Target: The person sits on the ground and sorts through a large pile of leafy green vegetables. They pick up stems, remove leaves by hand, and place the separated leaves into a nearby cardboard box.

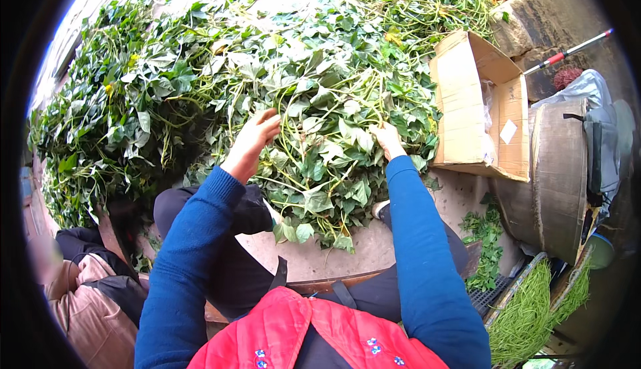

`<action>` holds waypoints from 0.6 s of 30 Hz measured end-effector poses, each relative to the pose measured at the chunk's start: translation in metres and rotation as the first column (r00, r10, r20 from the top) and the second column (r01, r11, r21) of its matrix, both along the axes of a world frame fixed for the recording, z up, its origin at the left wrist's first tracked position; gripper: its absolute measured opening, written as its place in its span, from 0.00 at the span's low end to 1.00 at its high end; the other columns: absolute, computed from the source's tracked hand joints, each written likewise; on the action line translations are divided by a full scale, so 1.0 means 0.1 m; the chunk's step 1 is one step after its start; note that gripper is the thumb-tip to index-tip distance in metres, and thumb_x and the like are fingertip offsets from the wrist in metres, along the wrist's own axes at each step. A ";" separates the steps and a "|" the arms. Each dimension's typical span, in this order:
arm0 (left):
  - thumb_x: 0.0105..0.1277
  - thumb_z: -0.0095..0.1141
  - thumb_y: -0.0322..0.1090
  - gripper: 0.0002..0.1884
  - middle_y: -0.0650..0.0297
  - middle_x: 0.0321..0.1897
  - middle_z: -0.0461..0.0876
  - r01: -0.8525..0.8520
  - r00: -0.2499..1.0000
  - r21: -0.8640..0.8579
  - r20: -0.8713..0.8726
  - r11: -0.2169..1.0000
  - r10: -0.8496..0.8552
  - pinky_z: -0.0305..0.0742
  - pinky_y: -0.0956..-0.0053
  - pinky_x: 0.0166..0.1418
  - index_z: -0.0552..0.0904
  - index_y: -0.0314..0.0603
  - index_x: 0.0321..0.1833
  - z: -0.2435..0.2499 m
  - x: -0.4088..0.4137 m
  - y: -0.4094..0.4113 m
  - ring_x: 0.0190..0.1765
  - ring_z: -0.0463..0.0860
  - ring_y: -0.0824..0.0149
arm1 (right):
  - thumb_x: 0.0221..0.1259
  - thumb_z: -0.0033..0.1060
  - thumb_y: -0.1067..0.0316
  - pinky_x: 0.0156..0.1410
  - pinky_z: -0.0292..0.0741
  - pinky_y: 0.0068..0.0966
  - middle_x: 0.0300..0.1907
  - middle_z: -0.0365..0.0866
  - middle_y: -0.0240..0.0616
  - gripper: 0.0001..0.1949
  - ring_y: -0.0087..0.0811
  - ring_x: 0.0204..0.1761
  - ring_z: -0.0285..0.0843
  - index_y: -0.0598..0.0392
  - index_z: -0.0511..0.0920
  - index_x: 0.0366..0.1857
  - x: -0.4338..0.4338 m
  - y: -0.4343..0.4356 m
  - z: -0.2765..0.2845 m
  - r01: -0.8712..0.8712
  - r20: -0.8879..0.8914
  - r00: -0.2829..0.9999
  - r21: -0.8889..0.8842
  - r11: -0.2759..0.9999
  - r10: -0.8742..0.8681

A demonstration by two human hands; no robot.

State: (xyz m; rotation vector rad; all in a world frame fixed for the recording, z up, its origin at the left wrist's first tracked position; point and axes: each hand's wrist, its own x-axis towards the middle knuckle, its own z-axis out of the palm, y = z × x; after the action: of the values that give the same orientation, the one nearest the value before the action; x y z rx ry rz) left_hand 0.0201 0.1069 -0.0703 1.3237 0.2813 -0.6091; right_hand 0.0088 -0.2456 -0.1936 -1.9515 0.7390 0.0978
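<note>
A large heap of leafy green vines [320, 93] fills the ground before me and reaches between my shoes. My left hand [255, 141] is raised over the near side of the heap, its fingers extended and slightly bent, with nothing seen in its grip. To its right, my right hand [387, 138] has its fingers closed on a vine stem among the leaves; the fingertips are partly hidden by foliage. Loose stems and broad leaves [318, 199] hang down between the two forearms to the concrete floor.
At right, an open cardboard box [482, 111] holds clear plastic, beside a large round container [558, 178]. Thin green stalks [523, 314] fill a basket at lower right. A red-and-white pole [556, 58] leans behind. Another person [95, 289] sits at lower left.
</note>
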 end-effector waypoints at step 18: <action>0.65 0.57 0.31 0.15 0.63 0.47 0.82 0.194 0.861 -0.060 0.489 0.979 -0.140 0.71 0.79 0.56 0.79 0.36 0.53 0.65 -0.30 -0.25 0.49 0.79 0.74 | 0.70 0.47 0.63 0.27 0.64 0.14 0.28 0.73 0.29 0.14 0.15 0.24 0.64 0.64 0.73 0.48 -0.17 0.04 3.65 -0.159 0.503 0.861 0.402 0.902 -0.073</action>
State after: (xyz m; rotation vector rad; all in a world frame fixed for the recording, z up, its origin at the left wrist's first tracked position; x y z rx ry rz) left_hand -0.0096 0.0822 -0.0057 1.3572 -0.2786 -0.4104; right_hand -0.0086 -0.2416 0.1709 -1.4661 0.2819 -0.2099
